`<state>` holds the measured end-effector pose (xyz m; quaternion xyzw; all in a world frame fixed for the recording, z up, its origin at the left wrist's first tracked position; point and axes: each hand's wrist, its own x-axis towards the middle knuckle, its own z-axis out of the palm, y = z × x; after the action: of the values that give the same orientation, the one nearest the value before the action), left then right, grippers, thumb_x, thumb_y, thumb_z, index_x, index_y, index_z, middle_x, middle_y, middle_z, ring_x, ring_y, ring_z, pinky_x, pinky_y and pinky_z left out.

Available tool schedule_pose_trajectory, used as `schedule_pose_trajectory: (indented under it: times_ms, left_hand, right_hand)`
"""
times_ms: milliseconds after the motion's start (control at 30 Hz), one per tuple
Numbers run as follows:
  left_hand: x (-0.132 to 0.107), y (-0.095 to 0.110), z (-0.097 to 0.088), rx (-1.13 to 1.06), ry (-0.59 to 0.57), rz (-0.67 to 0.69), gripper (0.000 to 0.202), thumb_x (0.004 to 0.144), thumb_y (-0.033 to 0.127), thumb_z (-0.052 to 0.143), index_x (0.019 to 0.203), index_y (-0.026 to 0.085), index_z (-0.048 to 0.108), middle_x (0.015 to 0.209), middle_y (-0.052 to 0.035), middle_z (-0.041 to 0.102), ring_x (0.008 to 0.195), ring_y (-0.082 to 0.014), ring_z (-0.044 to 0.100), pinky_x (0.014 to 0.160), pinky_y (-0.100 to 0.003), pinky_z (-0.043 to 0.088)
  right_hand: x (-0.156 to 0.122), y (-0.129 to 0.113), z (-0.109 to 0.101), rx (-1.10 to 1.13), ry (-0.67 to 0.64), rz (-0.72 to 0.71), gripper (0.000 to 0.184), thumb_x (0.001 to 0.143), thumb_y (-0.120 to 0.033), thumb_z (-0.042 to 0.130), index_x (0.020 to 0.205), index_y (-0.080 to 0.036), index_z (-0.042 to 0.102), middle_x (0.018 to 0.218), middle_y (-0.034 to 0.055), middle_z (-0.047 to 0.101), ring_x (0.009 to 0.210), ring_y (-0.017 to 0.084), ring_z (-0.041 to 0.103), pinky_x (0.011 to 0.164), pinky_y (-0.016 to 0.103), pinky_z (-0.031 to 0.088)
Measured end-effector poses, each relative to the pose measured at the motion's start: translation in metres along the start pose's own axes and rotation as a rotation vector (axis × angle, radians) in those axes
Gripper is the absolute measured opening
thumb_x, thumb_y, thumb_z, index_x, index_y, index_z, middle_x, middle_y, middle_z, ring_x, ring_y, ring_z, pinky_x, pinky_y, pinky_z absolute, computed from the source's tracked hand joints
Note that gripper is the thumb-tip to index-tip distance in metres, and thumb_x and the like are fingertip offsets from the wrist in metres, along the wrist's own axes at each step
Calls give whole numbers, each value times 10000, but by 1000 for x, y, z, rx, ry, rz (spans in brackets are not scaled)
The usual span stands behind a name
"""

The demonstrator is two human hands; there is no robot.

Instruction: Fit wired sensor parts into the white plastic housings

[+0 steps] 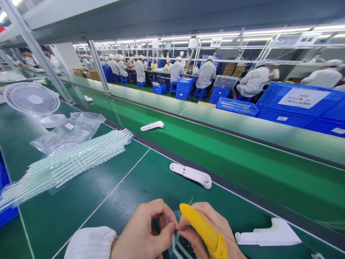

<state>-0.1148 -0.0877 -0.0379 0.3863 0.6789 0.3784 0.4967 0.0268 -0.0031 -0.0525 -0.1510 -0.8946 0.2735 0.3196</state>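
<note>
clear film (178, 247) pinched between left hand (145, 233) and right hand (212, 230).

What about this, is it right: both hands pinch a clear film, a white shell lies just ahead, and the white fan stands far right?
Not quite. The head view shows the white fan at the far left, not right. The rest holds: the left hand and right hand pinch the clear film, and the white shell lies just ahead.
</note>
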Motion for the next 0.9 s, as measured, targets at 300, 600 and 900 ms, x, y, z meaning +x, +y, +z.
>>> schedule_pose_trajectory:
  times_ms: [300,600,900]
  left_hand:
    - [-1,8,4,4,-18,-43,234,670,388,472,640,157,489,653,12,489,377,-51,410,354,-185,336]
    - [6,-2,7,-402,-53,-143,380,582,509,607,611,147,496,405,88,398,305,-31,357,312,-153,384]
    - [12,-12,-5,-368,70,-81,255,684,409,568,675,159,520,430,74,440,326,-62,422,294,-146,353]
  right_hand:
    - [-5,1,-1,-197,-128,-115,254,919,-237,279,837,-214,518,708,26,577,613,134,540,535,217,464]
    - [-18,10,17,-205,69,-54,180,893,-284,351,755,-216,446,588,-13,472,526,118,490,458,189,433]
    - [-17,16,15,-53,53,79,196,902,-276,343,766,-235,478,628,-24,506,523,106,502,460,183,442]
